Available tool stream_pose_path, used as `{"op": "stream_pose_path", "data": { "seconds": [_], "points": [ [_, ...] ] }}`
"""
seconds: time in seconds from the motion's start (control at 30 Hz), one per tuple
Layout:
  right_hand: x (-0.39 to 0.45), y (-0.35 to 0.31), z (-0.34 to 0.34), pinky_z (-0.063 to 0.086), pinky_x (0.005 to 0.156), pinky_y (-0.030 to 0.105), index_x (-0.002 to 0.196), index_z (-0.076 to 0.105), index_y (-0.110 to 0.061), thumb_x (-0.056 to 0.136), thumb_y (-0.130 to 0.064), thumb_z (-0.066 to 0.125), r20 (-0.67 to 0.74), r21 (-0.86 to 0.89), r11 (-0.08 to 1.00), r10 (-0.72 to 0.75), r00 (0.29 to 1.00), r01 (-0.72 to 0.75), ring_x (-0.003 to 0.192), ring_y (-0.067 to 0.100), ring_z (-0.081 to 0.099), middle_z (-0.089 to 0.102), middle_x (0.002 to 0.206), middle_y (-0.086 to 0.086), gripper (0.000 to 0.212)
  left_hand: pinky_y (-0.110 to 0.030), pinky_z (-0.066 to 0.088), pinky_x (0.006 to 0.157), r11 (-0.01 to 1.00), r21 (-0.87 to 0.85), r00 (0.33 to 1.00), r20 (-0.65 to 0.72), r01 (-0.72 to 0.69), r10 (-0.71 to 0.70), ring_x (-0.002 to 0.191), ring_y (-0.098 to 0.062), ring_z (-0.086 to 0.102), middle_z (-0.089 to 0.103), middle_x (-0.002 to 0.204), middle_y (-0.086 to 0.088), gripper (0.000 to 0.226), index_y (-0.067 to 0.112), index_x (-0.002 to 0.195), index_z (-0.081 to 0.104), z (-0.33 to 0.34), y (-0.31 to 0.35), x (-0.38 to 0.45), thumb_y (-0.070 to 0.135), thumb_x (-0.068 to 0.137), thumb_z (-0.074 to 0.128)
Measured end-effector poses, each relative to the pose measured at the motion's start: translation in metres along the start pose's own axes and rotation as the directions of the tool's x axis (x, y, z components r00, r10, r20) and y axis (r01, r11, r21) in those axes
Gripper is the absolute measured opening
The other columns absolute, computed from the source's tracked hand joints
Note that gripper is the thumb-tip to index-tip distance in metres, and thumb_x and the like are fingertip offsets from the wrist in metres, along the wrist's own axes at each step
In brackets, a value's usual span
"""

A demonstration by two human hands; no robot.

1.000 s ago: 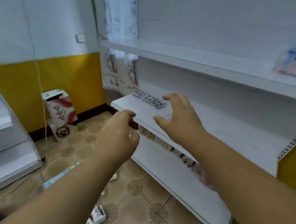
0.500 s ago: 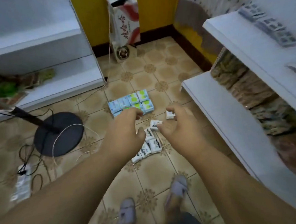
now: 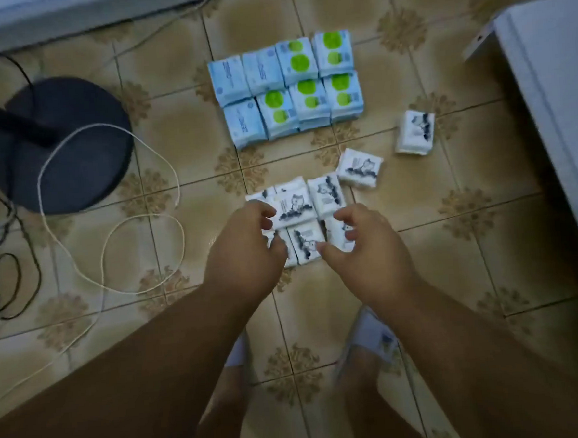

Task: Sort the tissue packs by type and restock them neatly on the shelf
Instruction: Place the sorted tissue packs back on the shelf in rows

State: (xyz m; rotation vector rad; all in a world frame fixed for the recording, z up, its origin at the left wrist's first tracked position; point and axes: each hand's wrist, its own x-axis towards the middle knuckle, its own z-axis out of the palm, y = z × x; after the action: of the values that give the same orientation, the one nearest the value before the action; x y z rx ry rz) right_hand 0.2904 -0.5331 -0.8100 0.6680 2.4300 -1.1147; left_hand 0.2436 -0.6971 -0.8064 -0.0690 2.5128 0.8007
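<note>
Landmark: cluster of white cat-print packs (image 3: 297, 218) on the tiled floor (image 3: 174, 131), mid-frame
Charger cable (image 3: 111, 209): pale loops on the tiles, well left of the cluster
Fan base (image 3: 59, 144): dark round disc, far left of the cluster and up-frame of it, the pale cable crossing its edge
Left hand (image 3: 245, 252): over the cluster's left edge, fingers curled, fingertips at the top pack; whether it truly grips that pack cannot be told
Blue and green packs (image 3: 289, 86): tidy two-row block, up-frame of the cluster and apart from it
Right hand (image 3: 364, 248): over the cluster's right edge, fingers bent and spread above the packs, nothing in its grasp
Tilted white pack (image 3: 360, 167): just up and right of the cluster
Lone white pack (image 3: 414, 131): further right, between the cluster and the shelf
Shelf (image 3: 549, 77): white board, well right of the cluster
</note>
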Motion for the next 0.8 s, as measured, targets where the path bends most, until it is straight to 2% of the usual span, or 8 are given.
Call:
{"op": "stream_pose_path", "data": {
  "seconds": [0.13,0.3,0.4,0.53,0.63,0.7,0.73,0.8],
  "points": [
    [0.077,0.075,0.098,0.048,0.076,0.028,0.132,0.052,-0.024,0.087,-0.037,0.071,0.119,-0.022,0.995,0.101,0.988,-0.099,0.091,0.012,0.054,0.052,0.135,0.001,0.051,-0.027,0.048,0.069,0.951,-0.146,0.962,0.064,0.272,-0.265,0.088,-0.015,0.063,0.062,0.101,0.009,0.028,0.027,0.115,0.053,0.092,-0.096,0.070,0.024,0.088,0.063],
    [0.150,0.147,0.188,0.042,0.092,0.029,0.142,0.041,-0.013,0.090,-0.034,0.068,0.197,-0.133,0.976,0.197,0.960,-0.173,0.121,0.028,0.052,0.048,0.138,0.010,0.062,-0.027,0.046,0.068,0.747,-0.354,0.827,0.236,0.562,-0.511,0.078,-0.021,0.060,0.065,0.098,-0.008,0.035,0.010,0.104,0.056,0.187,-0.190,0.129,0.032,0.084,0.074],
    [0.172,0.170,0.220,0.052,0.087,0.038,0.123,0.049,-0.012,0.081,-0.043,0.075,0.102,-0.110,0.970,0.228,0.968,-0.216,0.103,0.026,0.062,0.062,0.112,0.006,0.058,-0.037,0.058,0.082,0.677,-0.481,0.829,0.273,0.557,-0.488,0.087,-0.021,0.070,0.072,0.100,-0.003,0.048,0.016,0.106,0.069,0.225,-0.220,0.145,0.047,0.072,0.082],
    [0.179,0.178,0.237,0.059,0.072,0.038,0.101,0.064,-0.019,0.063,-0.060,0.079,0.041,0.062,0.959,0.273,0.961,-0.276,0.083,0.018,0.068,0.070,0.090,-0.003,0.058,-0.022,0.053,0.062,0.579,-0.602,0.821,0.263,0.550,-0.507,0.083,-0.013,0.070,0.072,0.096,0.004,0.037,0.020,0.105,0.070,0.238,-0.226,0.143,0.040,0.077,0.081],
    [0.158,0.159,0.226,0.059,0.069,0.035,0.109,0.058,-0.021,0.067,-0.046,0.084,0.087,0.311,0.894,0.312,0.946,-0.324,0.081,0.013,0.067,0.067,0.092,-0.006,0.055,-0.023,0.056,0.059,0.528,-0.674,0.837,0.265,0.516,-0.480,0.082,-0.014,0.073,0.075,0.099,0.001,0.035,0.020,0.110,0.070,0.214,-0.218,0.126,0.035,0.080,0.080],
    [0.129,0.133,0.204,0.058,0.068,0.031,0.118,0.054,-0.022,0.073,-0.034,0.085,0.143,0.453,0.820,0.321,0.936,-0.350,0.084,0.011,0.067,0.067,0.097,-0.007,0.056,-0.036,0.061,0.071,0.478,-0.715,0.837,0.286,0.511,-0.466,0.088,-0.021,0.073,0.075,0.103,-0.003,0.043,0.019,0.115,0.067,0.182,-0.199,0.102,0.034,0.078,0.082],
    [0.110,0.118,0.189,0.059,0.070,0.032,0.120,0.053,-0.023,0.073,-0.034,0.085,0.154,0.486,0.799,0.322,0.934,-0.355,0.087,0.012,0.068,0.067,0.099,-0.007,0.058,-0.041,0.061,0.074,0.466,-0.724,0.838,0.293,0.509,-0.461,0.090,-0.023,0.073,0.074,0.105,-0.004,0.046,0.019,0.118,0.065,0.163,-0.187,0.087,0.034,0.077,0.082],
    [0.069,0.084,0.149,0.060,0.073,0.037,0.118,0.052,-0.026,0.074,-0.037,0.084,0.147,0.518,0.784,0.313,0.938,-0.342,0.088,0.013,0.070,0.068,0.099,-0.007,0.055,-0.037,0.060,0.066,0.477,-0.723,0.848,0.294,0.499,-0.441,0.087,-0.022,0.073,0.074,0.102,-0.003,0.038,0.021,0.115,0.064,0.116,-0.151,0.054,0.032,0.082,0.078]
  ]
}}
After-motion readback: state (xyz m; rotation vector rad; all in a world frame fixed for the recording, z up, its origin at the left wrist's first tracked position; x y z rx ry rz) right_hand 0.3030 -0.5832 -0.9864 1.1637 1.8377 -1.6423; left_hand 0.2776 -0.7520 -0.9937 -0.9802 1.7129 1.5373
